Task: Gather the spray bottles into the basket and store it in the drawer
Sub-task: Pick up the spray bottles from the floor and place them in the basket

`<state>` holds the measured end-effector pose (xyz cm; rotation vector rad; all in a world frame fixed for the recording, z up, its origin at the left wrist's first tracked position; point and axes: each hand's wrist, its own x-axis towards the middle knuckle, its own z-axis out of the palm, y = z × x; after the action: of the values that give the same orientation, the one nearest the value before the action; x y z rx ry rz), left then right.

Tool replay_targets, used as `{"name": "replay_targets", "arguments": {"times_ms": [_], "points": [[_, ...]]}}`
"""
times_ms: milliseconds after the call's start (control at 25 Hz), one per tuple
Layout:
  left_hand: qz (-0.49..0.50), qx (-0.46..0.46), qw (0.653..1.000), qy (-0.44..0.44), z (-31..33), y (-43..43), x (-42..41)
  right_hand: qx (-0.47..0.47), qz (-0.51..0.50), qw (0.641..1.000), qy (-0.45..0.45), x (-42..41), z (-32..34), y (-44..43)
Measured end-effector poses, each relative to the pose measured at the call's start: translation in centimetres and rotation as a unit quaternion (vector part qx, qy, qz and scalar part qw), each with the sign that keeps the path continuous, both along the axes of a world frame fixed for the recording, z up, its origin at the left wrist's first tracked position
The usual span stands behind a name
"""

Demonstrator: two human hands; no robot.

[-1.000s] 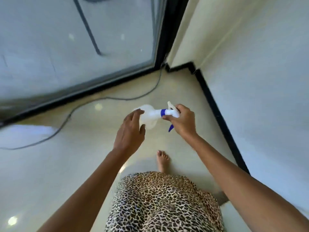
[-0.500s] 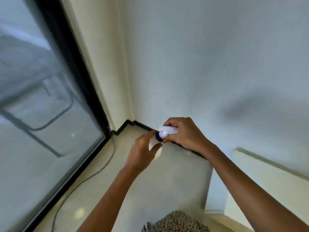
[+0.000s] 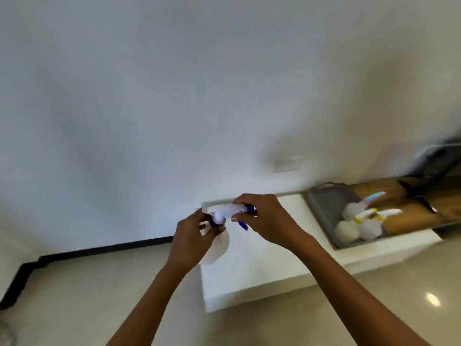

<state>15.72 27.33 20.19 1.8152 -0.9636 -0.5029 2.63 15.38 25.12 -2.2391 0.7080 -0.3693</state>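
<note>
The left hand is clamped around the neck of the translucent white plastic spray bottle with blue collar, held in the air above the left end of the low white surface. The right hand is closed on the bottle's white trigger head (blue trigger lever just below the fingers). The grey rectangular mesh basket rests on the surface to the right, well apart from both hands, holding several round white bottles with pale trigger heads; motion blur hides their count.

White low cabinet, grey basket of spray bottles on top
</note>
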Motion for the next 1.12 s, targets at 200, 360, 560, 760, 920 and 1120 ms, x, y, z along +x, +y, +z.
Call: {"name": "replay_targets", "arguments": {"times_ms": [200,360,560,760,920,1120], "points": [[-0.088,-0.004,0.996,0.032,-0.4,-10.8,-12.6,-0.036,-0.089,0.995,0.026,-13.4,-0.3,-8.7],[-0.161,0.012,0.986,0.037,-0.2,-17.7,-17.8,-0.044,-0.164,0.985,0.022,-20.1,-1.5,-14.3],[-0.187,0.013,0.982,-0.005,-1.3,-27.5,-21.0,-0.061,-0.222,0.973,0.035,-25.0,-4.0,-23.0],[-0.139,0.059,0.989,0.002,-3.3,-37.1,-24.2,-0.029,-0.281,0.959,0.036,-28.9,-5.4,-32.2],[-0.114,0.089,0.989,-0.015,-3.9,-42.9,-26.0,0.007,-0.33,0.944,0.012,-31.0,-7.2,-39.5],[-0.051,0.103,0.993,-0.015,-4.9,-46.6,-27.5,0.026,-0.3,0.954,0.006,-31.0,-11.4,-46.9]]}}
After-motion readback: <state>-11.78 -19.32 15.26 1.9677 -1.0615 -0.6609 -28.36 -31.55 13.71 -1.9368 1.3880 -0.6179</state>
